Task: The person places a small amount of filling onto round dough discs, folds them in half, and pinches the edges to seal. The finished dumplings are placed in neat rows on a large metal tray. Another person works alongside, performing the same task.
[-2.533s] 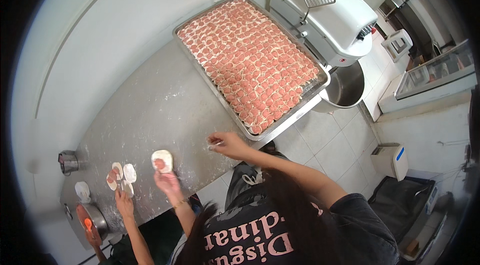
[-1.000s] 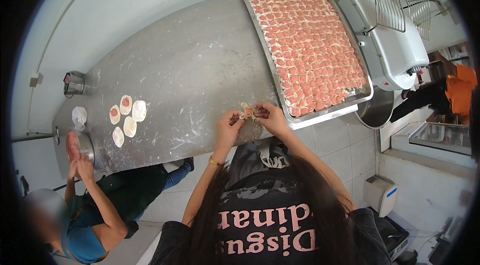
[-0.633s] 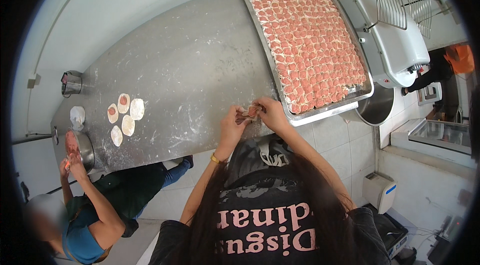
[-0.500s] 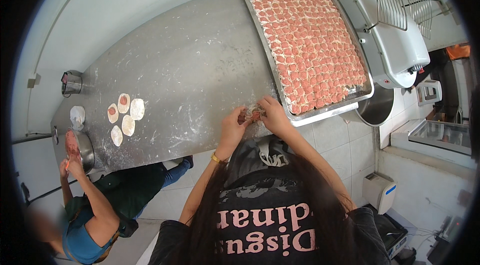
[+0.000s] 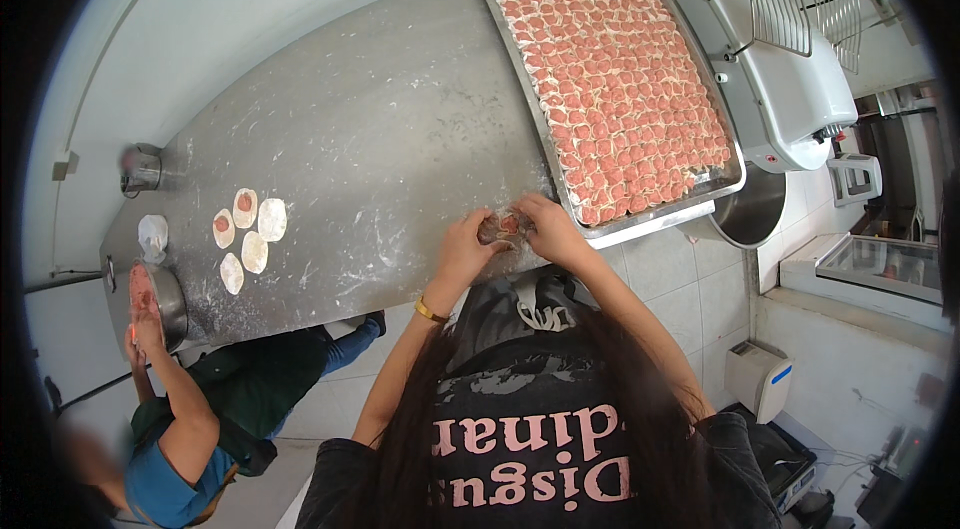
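Close to the table's front edge, my left hand (image 5: 464, 247) and my right hand (image 5: 552, 231) come together around a small open-topped dumpling (image 5: 509, 224) with pink filling. Fingers of both hands are bent and pinch its pale dough; part of it is hidden behind them. Just beyond my right hand lies a large metal tray (image 5: 548, 141) packed with rows of similar dumplings. Flat round dough wrappers (image 5: 255, 252) rest on the steel table at the left, and two of them carry a dab of pink filling (image 5: 244, 201).
A co-worker (image 5: 190, 399) at the left has hands at a metal bowl (image 5: 174, 307) of pink filling. Behind it are a white bag (image 5: 153, 237) and a metal cup (image 5: 142, 169). A white machine (image 5: 790, 79) stands beyond the tray. Flour streaks mark the steel table (image 5: 390, 109).
My fingers have shifted slightly around the dumpling, and its pink filling shows more now. The co-worker's hands have moved a little at the bowl.
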A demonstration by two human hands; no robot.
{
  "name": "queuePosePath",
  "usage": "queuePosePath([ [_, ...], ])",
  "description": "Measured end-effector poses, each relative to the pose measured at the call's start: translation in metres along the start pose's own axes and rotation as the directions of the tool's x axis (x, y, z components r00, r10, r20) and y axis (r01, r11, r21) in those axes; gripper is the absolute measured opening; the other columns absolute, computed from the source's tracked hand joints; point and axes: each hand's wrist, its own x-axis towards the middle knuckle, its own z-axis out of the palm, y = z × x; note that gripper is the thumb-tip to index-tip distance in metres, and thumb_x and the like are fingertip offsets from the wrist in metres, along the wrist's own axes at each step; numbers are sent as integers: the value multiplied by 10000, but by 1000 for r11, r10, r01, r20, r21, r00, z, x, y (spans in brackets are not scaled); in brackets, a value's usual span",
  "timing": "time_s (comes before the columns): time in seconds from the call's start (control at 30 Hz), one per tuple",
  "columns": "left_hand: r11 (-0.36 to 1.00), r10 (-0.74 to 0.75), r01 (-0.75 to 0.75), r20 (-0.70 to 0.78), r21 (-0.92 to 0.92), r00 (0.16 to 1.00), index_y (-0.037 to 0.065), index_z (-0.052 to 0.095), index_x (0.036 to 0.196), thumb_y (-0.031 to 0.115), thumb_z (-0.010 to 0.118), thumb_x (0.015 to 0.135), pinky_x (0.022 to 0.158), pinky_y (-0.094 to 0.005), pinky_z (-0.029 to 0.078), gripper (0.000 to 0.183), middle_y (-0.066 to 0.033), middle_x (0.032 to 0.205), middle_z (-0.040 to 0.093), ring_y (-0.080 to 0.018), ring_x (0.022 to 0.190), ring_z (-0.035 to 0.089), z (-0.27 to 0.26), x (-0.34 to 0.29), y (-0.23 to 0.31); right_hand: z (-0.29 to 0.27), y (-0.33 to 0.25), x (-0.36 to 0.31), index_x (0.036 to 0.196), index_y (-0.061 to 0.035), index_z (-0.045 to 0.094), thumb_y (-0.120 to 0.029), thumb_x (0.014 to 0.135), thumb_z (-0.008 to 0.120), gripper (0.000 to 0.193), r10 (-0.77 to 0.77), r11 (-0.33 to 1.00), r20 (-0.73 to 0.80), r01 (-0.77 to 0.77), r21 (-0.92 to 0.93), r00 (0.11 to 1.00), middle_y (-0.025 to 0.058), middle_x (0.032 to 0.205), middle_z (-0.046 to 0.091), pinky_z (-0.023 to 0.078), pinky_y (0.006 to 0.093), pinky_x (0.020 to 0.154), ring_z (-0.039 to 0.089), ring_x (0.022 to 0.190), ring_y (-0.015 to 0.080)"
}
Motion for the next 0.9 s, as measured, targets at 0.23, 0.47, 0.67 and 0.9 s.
queuePosePath([
  [0.23, 999, 27, -26, 24, -36, 999, 16, 605, 982, 38, 756, 691, 697, -367, 511, 328, -160, 851, 668, -302, 788, 664, 2, 4, -2, 7, -6, 4, 946, 6, 618, 78, 680, 552, 283, 110, 994, 124, -111, 6, 986, 170, 896, 604, 479, 423, 755, 590, 887, 380],
  [0.47, 993, 119, -119, -92, 6, 989, 13, 597, 957, 33, 732, 718, 689, -359, 513, 276, -154, 833, 672, -301, 778, 664, -2, -1, 4, 6, -10, 1, 937, -6, 622, 66, 719, 533, 246, 58, 995, 43, -54, -83, 997, 160, 877, 600, 477, 422, 731, 590, 861, 370],
  [0.67, 997, 76, -76, 5, -18, 997, 21, 604, 971, 10, 728, 712, 698, -359, 517, 287, -149, 831, 676, -298, 785, 668, 1, -2, 2, 8, -10, -1, 963, -6, 618, 73, 713, 534, 275, 38, 999, 78, -38, -7, 996, 152, 880, 592, 480, 426, 740, 593, 858, 365],
  [0.9, 998, 61, -64, -75, -28, 995, 7, 599, 1011, 24, 719, 748, 710, -328, 527, 289, -142, 870, 684, -253, 808, 685, 5, -4, -7, 8, -12, -5, 1042, -25, 595, 71, 724, 521, 341, 38, 999, 90, -39, 3, 995, 160, 981, 571, 476, 424, 776, 569, 924, 374],
])
